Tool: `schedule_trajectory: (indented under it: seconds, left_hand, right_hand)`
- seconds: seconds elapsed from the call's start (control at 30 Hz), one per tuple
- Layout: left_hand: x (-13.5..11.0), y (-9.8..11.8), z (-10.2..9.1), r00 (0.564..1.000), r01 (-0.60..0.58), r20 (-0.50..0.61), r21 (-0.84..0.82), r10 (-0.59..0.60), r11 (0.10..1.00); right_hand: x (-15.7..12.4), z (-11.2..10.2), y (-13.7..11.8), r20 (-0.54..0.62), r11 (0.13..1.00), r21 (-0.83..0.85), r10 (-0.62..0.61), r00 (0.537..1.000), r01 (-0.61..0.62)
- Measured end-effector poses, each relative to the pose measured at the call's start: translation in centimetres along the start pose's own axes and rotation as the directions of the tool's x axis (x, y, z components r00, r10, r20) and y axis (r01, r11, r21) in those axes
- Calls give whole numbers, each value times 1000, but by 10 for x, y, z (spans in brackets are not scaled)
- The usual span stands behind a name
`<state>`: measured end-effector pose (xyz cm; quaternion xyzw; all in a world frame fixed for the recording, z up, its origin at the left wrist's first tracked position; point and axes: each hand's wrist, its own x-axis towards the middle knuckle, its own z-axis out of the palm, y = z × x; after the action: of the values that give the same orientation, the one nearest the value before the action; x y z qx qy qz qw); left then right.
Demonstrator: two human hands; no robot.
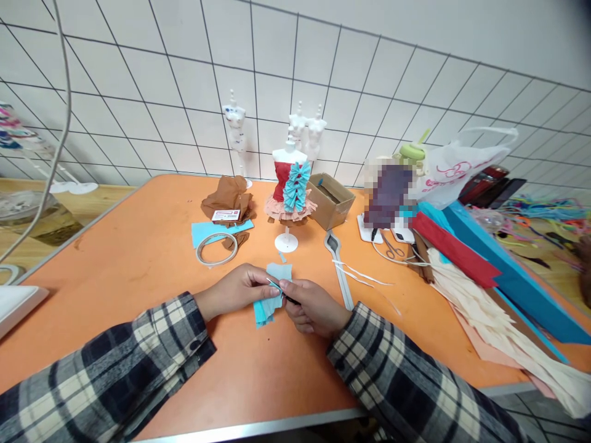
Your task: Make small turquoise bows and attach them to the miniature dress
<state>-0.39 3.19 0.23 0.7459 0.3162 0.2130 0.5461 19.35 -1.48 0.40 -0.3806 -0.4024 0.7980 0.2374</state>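
Note:
A piece of light blue crepe paper [265,312] is pinched in my left hand [233,288], just above the orange table. My right hand [316,306] is closed around a thin tool [290,299] with a dark body and a slim metal tip. That tip lies against the paper, close to my left thumb; fingers hide most of the tool, so its kind is unclear. Beyond my hands stands a small dress form [289,157] on a round white base. It wears a red bodice [281,178], blue ruffles [297,187] and a pink frilled skirt [277,208].
Left of the form are brown paper [226,194], a small box [226,215] and a tape roll [197,251]. A cardboard box [335,209], a grey long-handled object [342,280] and scissors [393,249] lie rightward. Coloured paper sheets [508,283] cover the right side.

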Motion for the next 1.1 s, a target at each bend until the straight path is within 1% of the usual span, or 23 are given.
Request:
schedule_trajectory:
  seconds: [0.1,0.17,0.23,0.3,0.37,0.43,0.53,0.63,0.7,0.77,0.87,0.9,0.93,0.97,1.0,1.03,1.07,1.1]
  left_hand:
    - [0,-2,1,999,-21,-33,-3,21,1000]
    - [-1,-3,2,998,-29,-62,3,30,1000]
    - [-1,-4,3,995,-29,-97,15,30,999]
    - [-2,-5,4,992,-25,-124,10,26,1000]
    - [-2,-5,4,993,-21,-118,-16,19,1000]
    - [-2,-4,4,996,-10,-94,-40,6,999]
    - [-3,-3,5,997,3,-79,-48,-7,999]
    - [-3,-3,7,996,3,-86,-23,-5,1000]
    - [-4,-3,8,995,-1,-101,7,2,1000]
    - [-5,-3,9,990,-2,-142,22,5,1000]
    - [-7,0,4,974,20,-226,44,-9,999]
    - [-8,1,0,960,26,-279,74,-4,997]
    - [-9,3,-6,934,33,-356,130,16,991]
    - [-12,5,-12,886,36,-459,213,67,976]
    - [-14,6,-20,809,39,-571,291,140,956]
    - [-18,7,-29,765,29,-606,369,216,929]
    - [-22,6,-38,781,-13,-556,439,283,899]
    - [-27,5,-46,840,-80,-435,493,325,867]
  right_hand:
    - [0,0,1,-19,999,-32,-42,999,41]
    - [0,1,1,-85,985,-134,-120,989,108]
    - [1,1,2,-179,936,-301,-242,953,182]
    - [2,1,3,-224,873,-422,-362,905,245]
    - [4,0,4,-217,851,-431,-421,881,301]
    - [8,-2,4,-213,866,-377,-426,879,328]
    - [12,-7,4,-259,907,-301,-376,890,295]
    - [14,-11,3,-306,924,-286,-339,889,254]
    - [13,-12,1,-314,926,-281,-339,887,254]
    - [12,-12,-1,-313,926,-260,-348,884,272]
    - [11,-14,-3,-341,922,-233,-374,862,308]
    - [11,-16,-4,-349,920,-253,-376,858,300]
    - [11,-18,-4,-353,911,-305,-378,856,276]
    - [10,-20,-5,-354,887,-393,-388,851,241]
    - [9,-23,-5,-355,841,-502,-413,839,202]
    - [8,-25,-6,-355,777,-609,-446,821,159]
    - [7,-28,-7,-356,709,-696,-483,800,119]
    - [6,-29,-9,-362,653,-752,-520,774,88]
